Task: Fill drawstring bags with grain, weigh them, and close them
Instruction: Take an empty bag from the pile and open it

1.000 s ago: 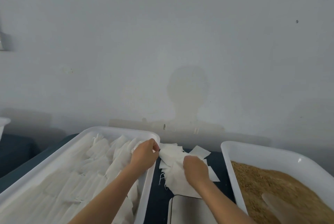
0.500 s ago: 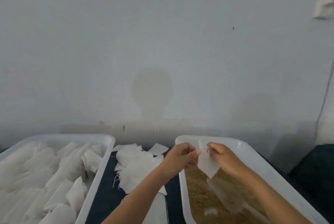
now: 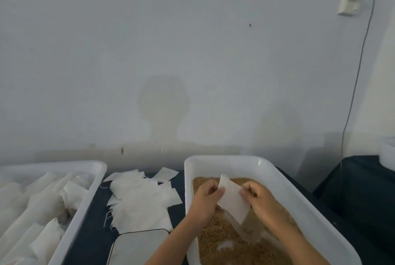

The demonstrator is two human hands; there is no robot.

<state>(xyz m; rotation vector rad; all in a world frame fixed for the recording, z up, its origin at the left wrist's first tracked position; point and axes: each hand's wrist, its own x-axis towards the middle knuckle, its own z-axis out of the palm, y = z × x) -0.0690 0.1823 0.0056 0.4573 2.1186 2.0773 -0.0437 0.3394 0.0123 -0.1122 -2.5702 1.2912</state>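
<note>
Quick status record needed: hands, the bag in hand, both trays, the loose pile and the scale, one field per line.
left hand: pinches the bag's left edge
right hand: pinches the bag's right edge
empty bag: flat, held over the grain, nothing in it yet
grain tray: white, on the right, holds brown grain
scoop: translucent, lying in the grain
left tray: white, holds filled white bags
bag pile: loose empty bags on the dark table between the trays
scale: near edge, platform bare
</note>
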